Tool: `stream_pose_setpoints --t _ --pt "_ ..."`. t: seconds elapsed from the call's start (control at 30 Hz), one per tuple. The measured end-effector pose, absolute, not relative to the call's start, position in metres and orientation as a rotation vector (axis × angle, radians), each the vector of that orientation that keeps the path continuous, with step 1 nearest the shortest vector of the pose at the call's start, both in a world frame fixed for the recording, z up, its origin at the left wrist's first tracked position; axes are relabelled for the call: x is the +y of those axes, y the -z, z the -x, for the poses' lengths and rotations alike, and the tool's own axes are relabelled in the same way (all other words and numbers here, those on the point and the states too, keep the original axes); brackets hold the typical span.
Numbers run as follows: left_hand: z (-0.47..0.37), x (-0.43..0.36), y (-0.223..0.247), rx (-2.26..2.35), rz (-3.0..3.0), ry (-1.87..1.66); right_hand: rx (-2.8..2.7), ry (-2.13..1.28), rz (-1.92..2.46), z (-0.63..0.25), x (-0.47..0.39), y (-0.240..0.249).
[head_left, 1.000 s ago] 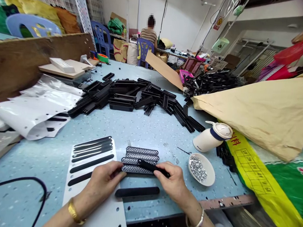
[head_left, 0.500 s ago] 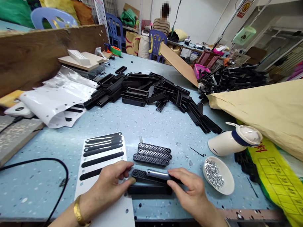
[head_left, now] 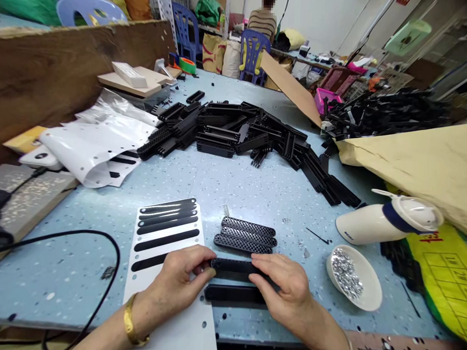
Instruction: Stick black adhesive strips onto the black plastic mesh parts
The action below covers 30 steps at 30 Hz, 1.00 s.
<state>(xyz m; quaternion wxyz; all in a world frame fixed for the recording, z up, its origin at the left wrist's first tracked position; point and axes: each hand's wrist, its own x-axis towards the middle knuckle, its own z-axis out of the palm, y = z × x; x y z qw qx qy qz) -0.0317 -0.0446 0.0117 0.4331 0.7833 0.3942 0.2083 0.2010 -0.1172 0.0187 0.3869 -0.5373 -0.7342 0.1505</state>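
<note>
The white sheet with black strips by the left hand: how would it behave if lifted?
The white sheet would probably flop: the similar curled sheet farther left bends over. It is likely light, looking thin and flat. Its shiny upper strips may be slippery.

The person's two arms slant inward, left arm (head_left: pixel 111 331) and right arm (head_left: pixel 327 334), bare at the wrists I can see. The left hand (head_left: pixel 182 275) pinches, thumb below the forefinger, the other fingers curled in. Facing it, just apart, the right hand (head_left: pixel 287 284) grips with fingers extended above its thumb.
</note>
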Motion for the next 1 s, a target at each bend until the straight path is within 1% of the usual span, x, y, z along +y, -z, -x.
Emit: stream_pose_setpoints --t 0.27,0.47,1.0 --pt "0.0308 -0.045 -0.0139 1.011 -1.881 -0.575 -1.94 -0.375 1.377 -0.2028 -0.118 -0.018" --pt "0.0321 -0.0445 -0.0144 1.007 -1.869 -0.518 -1.973 -0.36 1.356 -0.2043 -0.118 -0.017" --pt "0.0311 -0.0442 -0.0148 0.985 -1.888 -0.577 -1.953 -0.392 1.372 -0.1995 -0.1159 -0.0175"
